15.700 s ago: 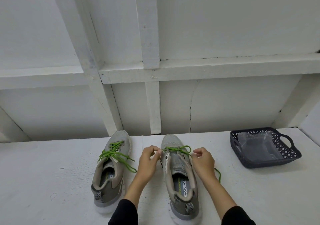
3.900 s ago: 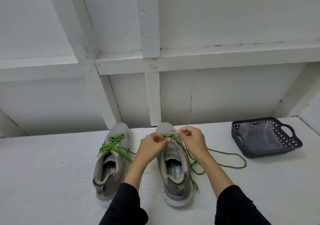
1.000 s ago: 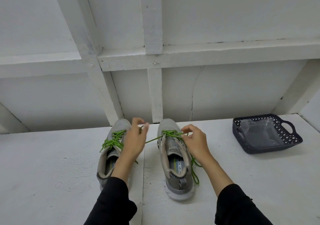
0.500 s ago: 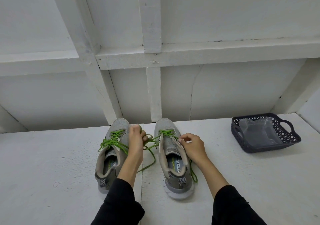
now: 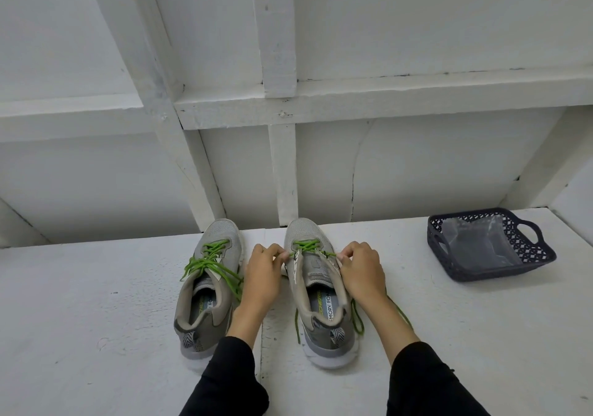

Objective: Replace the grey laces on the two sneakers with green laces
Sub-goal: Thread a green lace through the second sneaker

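Two grey sneakers stand side by side, toes toward the wall. The left sneaker (image 5: 205, 290) has a green lace (image 5: 210, 263) threaded through it, its loose ends trailing to the right. The right sneaker (image 5: 321, 300) carries a second green lace (image 5: 307, 246) across its upper eyelets. My left hand (image 5: 261, 279) pinches that lace at the shoe's left eyelet row. My right hand (image 5: 361, 271) pinches it at the right row. Loose lace ends (image 5: 357, 319) hang down on the shoe's right side.
A dark perforated basket (image 5: 542, 252) holding a clear plastic bag (image 5: 478, 245) sits at the right on the white surface (image 5: 96, 319). A white framed wall (image 5: 288, 165) rises just behind the shoe toes.
My left hand has moved right from beside the left sneaker to the right sneaker's eyelets. The slack loop of lace between the shoes has been drawn in.
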The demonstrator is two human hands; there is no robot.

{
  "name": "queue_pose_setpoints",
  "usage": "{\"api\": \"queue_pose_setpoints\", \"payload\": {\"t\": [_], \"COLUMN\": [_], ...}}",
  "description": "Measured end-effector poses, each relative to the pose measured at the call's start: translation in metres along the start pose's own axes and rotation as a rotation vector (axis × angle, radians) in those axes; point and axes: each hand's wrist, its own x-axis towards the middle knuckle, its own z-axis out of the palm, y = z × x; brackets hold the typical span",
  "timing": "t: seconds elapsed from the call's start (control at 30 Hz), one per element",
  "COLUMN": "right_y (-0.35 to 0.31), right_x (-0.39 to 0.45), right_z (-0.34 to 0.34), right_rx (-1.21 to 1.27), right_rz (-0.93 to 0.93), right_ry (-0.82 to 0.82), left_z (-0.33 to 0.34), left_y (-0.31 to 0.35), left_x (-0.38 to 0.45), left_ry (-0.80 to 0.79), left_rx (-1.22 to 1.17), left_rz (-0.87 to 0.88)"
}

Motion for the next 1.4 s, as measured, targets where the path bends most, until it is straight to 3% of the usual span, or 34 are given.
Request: {"api": "queue_pose_setpoints", "payload": {"t": [0.13, 0.27, 0.47, 0.67, 0.9, 0.97, 1.03, 1.13, 1.23, 1.4], "right_y": [0.001, -0.013, -0.021, -0.012, -0.01, -0.01, -0.009, -0.006, -0.005, -0.003], "right_x": [-0.003, -0.017, -0.034, -0.043, -0.044, -0.044, -0.044, -0.043, -0.04, -0.034], "right_z": [-0.004, -0.015, -0.016, -0.015, -0.013, -0.013, -0.013, -0.01, -0.007, -0.011], "right_rx": [0.224, 0.355, 0.21, 0.218, 0.211, 0.226, 0.244, 0.285, 0.328, 0.472], "right_rz": [-0.011, -0.118, -0.183, -0.172, -0.18, -0.178, -0.174, -0.16, -0.143, -0.014], "right_ry": [-0.015, 0.002, -0.056, -0.035, -0.021, -0.02, -0.016, -0.024, -0.05, -0.121], "left_z": [-0.015, -0.025, -0.028, -0.021, -0.018, -0.014, -0.014, -0.022, -0.029, -0.017], "left_y": [-0.002, -0.002, 0.002, -0.021, -0.034, -0.032, -0.024, 0.005, 0.042, 0.068], "left_x": [-0.007, -0.025, -0.063, -0.08, -0.072, -0.069, -0.067, -0.058, -0.043, -0.018], "left_ry": [-0.05, -0.004, -0.025, -0.262, -0.203, -0.14, -0.065, 0.089, 0.138, 0.031], "left_rx": [-0.142, 0.179, 0.54, 0.515, 0.607, 0.581, 0.384, -0.108, -0.316, -0.16], "left_rz": [0.084, 0.205, 0.281, 0.56, 0.801, 0.743, 0.473, 0.1, 0.047, 0.04]}}
